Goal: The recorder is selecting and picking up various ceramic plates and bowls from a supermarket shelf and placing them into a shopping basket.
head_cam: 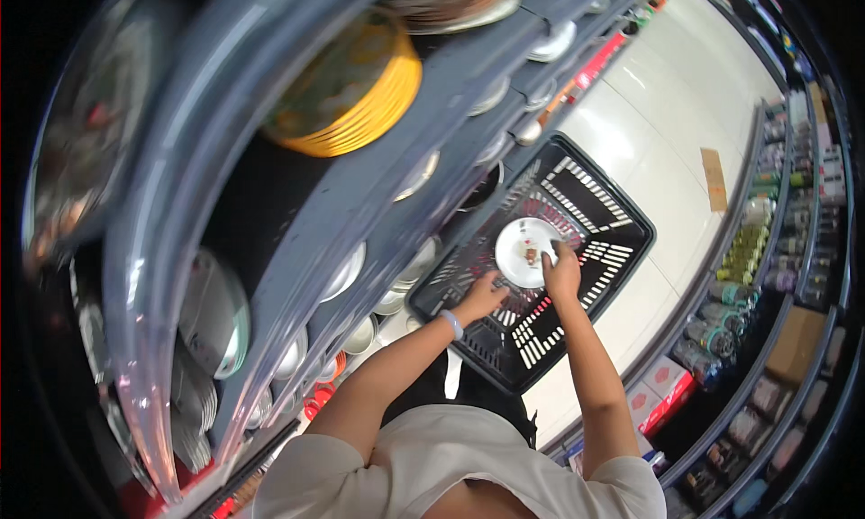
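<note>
A white round plate (519, 249) with a small printed picture lies over a black plastic basket (608, 296) with slotted walls. My right hand (562, 269) grips the plate by its right edge, thumb on its face. Just below and left of the plate is my left hand (482, 296), its fingers apart and holding nothing; a pale bangle (451, 324) circles that wrist. Whether the plate rests on anything in the basket cannot be told.
Grey shelves on the left carry a stack of yellow-rimmed plates (365, 107), green-rimmed plates (219, 316) and white bowls, behind clear plastic edges. Right-hand shelves hold glass jars (716, 330) and boxes. A cardboard piece (713, 180) lies on the tiled floor (628, 127).
</note>
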Available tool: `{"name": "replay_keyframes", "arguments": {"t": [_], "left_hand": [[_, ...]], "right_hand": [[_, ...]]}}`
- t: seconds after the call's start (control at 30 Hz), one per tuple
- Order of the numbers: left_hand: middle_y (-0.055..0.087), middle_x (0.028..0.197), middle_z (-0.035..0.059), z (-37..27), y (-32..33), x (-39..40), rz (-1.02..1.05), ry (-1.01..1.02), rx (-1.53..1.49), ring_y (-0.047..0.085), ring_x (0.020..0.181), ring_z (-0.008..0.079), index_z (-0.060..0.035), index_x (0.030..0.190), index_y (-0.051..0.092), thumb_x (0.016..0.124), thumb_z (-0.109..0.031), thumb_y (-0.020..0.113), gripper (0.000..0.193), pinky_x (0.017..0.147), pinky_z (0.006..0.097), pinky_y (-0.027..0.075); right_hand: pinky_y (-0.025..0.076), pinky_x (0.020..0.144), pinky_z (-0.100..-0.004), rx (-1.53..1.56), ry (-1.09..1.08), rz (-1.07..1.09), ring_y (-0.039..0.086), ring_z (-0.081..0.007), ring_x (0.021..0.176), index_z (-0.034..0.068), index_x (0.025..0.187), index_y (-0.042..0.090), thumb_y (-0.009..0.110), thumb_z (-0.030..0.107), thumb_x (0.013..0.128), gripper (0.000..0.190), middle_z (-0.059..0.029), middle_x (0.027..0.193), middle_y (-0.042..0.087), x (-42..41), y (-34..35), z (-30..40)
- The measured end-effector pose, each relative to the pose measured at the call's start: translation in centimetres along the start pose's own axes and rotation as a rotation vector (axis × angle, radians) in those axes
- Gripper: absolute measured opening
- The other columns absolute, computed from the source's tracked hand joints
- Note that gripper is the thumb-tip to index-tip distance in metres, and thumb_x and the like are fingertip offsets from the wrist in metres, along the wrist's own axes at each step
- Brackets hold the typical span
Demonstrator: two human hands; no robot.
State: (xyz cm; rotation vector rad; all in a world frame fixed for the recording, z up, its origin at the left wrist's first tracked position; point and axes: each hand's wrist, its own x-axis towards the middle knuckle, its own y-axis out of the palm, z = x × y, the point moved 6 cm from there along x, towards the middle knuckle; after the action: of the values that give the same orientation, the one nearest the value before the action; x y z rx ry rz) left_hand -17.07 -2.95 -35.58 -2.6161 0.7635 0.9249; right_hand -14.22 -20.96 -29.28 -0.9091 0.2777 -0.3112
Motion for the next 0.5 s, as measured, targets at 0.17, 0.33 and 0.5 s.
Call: {"name": "replay_keyframes", "arguments": {"t": [0.17, 0.33, 0.5], "left_hand": [[0.060, 0.086, 0.0113, -4.6, -4.5, -11.2, -0.024, 0.065, -0.063, 0.058, 0.073, 0.0127, -0.0025, 0.119, 0.040, 0.083, -0.018, 0.054, 0.042, 0.059, 0.0232, 0.047], [0.061, 0.077, 0.0071, -3.8, -10.7, -20.7, -0.271, 0.307, -0.206, 0.058, 0.067, 0.0112, -0.0021, 0.110, 0.049, 0.082, -0.018, 0.054, 0.032, 0.058, 0.0240, 0.046], [0.059, 0.081, 0.0082, -4.4, -18.1, -32.7, -0.743, 0.519, -0.329, 0.057, 0.068, 0.0117, -0.0006, 0.104, 0.052, 0.084, -0.012, 0.051, 0.023, 0.060, 0.0235, 0.048]], "right_hand": [[0.045, 0.070, -0.0338, 0.250, -0.037, 0.090, 0.060, -0.0282, 0.077, 0.000, 0.095, 0.058, 0.058, 0.012, 0.075, 0.023, -0.0169, 0.085, 0.061, -6.2, -1.2, 5.1], [0.044, 0.058, -0.0267, 0.437, -0.256, 0.173, 0.058, -0.0151, 0.063, -0.002, 0.089, 0.060, 0.056, 0.008, 0.078, 0.016, -0.0124, 0.069, 0.062, -9.8, -1.8, 15.9], [0.040, 0.050, -0.0265, 0.604, -0.487, 0.274, 0.052, -0.0123, 0.053, -0.003, 0.076, 0.060, 0.059, 0.013, 0.077, 0.016, -0.0104, 0.057, 0.056, -10.7, -3.0, 28.7]]}}
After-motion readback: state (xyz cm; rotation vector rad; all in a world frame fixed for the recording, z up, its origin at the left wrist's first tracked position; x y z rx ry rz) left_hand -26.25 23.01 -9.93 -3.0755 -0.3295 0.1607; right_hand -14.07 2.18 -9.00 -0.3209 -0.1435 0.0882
